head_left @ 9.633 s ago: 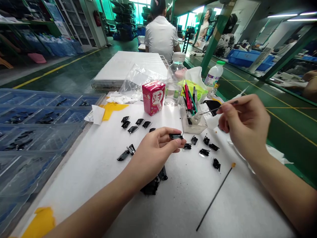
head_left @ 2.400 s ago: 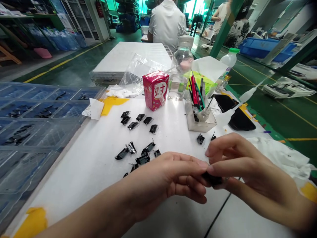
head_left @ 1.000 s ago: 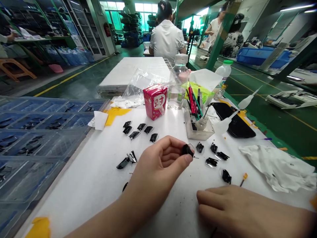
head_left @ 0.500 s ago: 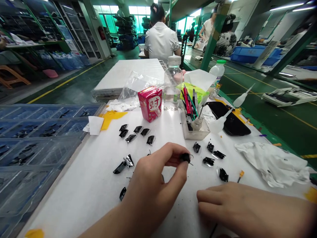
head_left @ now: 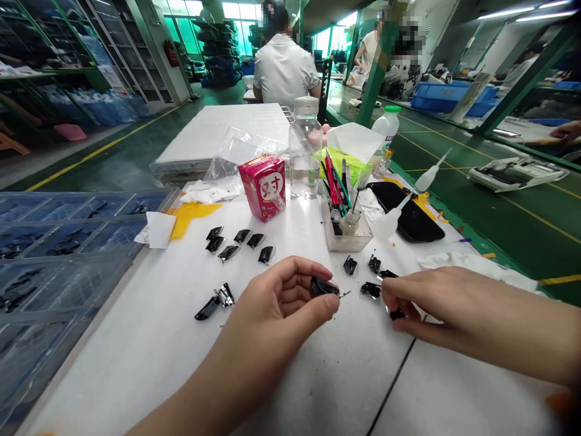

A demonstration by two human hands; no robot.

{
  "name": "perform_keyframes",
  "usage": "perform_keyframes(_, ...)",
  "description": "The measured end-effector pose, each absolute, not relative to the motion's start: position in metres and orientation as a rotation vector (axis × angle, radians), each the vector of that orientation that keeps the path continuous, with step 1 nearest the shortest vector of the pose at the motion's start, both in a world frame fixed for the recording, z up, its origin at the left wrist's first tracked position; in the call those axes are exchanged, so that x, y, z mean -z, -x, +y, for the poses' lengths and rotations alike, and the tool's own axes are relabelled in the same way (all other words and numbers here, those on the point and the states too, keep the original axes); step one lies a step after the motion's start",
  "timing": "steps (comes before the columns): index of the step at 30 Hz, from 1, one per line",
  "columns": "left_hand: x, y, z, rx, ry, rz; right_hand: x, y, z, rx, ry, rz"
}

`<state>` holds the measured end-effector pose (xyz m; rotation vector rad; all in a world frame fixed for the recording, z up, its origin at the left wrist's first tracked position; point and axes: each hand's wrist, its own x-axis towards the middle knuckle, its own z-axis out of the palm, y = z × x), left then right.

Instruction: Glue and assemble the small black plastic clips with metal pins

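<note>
My left hand, near the middle of the white work surface, pinches a small curved black plastic part with thin wire-like ends sticking out to the right. My right hand is low over the right-hand group of parts, its fingers closed around another small black part at the surface; the fingers partly cover it. Close by lie more glossy black parts, some with clear film. On the left are several more black parts and a pair lying close together.
A compartmented blue bin runs along the left. Behind the parts stand a red drink carton, a clear bottle and a tool box. A thin black rod or cable lies near my right arm. A person sits ahead.
My right hand has moved up and away from me to a black part on the right. My left hand has turned its part so more of it shows. The view has shifted slightly right.
</note>
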<state>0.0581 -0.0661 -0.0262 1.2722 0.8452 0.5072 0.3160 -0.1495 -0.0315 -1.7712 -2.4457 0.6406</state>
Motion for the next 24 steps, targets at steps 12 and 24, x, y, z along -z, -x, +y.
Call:
perform_keyframes(12,0.021,-0.058,-0.067,-0.501,-1.257,0.979,0.044,-0.258,-0.169,-0.718,1.301,-2.704)
perform_keyframes(24,0.018,-0.062,-0.066,-0.544,-1.165,0.88,0.027,-0.251,-0.172,-0.621,1.309,-2.462)
